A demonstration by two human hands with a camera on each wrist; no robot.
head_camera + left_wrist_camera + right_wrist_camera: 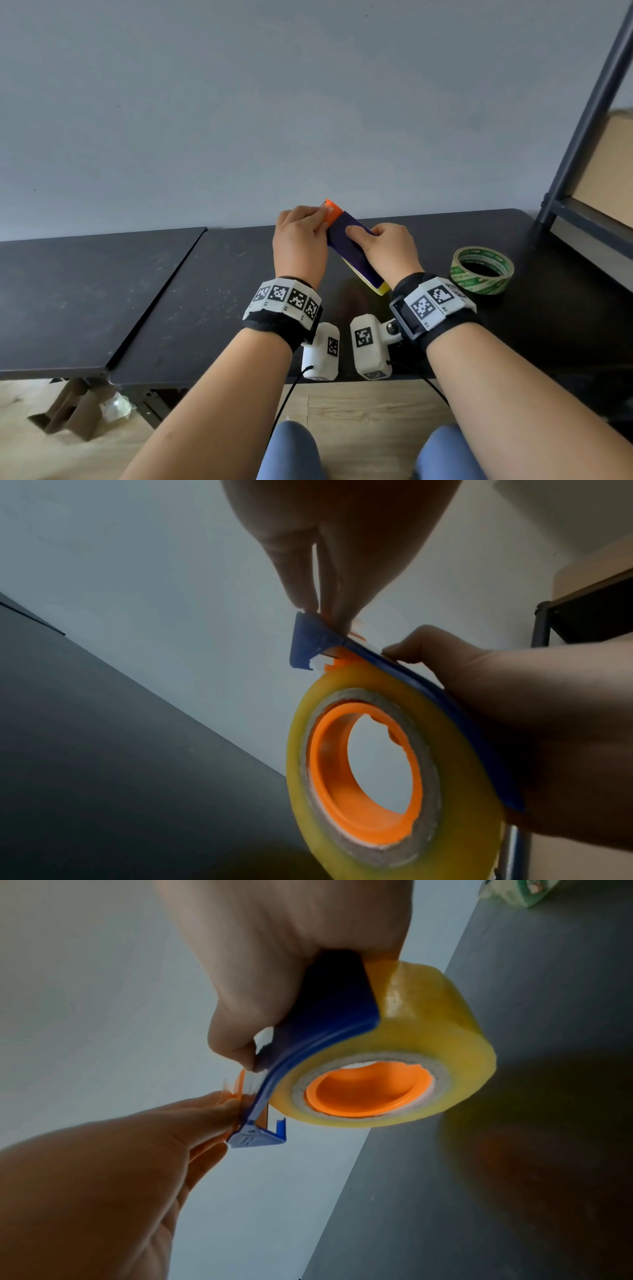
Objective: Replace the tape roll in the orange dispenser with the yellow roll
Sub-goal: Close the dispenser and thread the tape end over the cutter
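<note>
Head view first: both hands met above the dark table [191, 308], holding the dispenser [346, 236] off its surface. The left hand [299, 245] pinched the orange tip at the far end, while the right hand [388, 251] was wrapped around the blue body, thumb lying on top. A green-printed roll [482, 270] lay flat on the table just right of the right wrist, apart from both hands.

Left wrist view: the yellow roll [455, 791] already sat on the orange hub [363, 775], and the fingertips [337, 615] pinched at the blue cutter end.

Right wrist view: the right hand's fingers curled over the blue cover, and a clear strip of tape seemed to run toward the left hand's pinch.

Judging by this, the swap itself was done and threading was in hand; the next move called for drawing the tape end evenly over the cutter without letting it twist or stick back.
</note>
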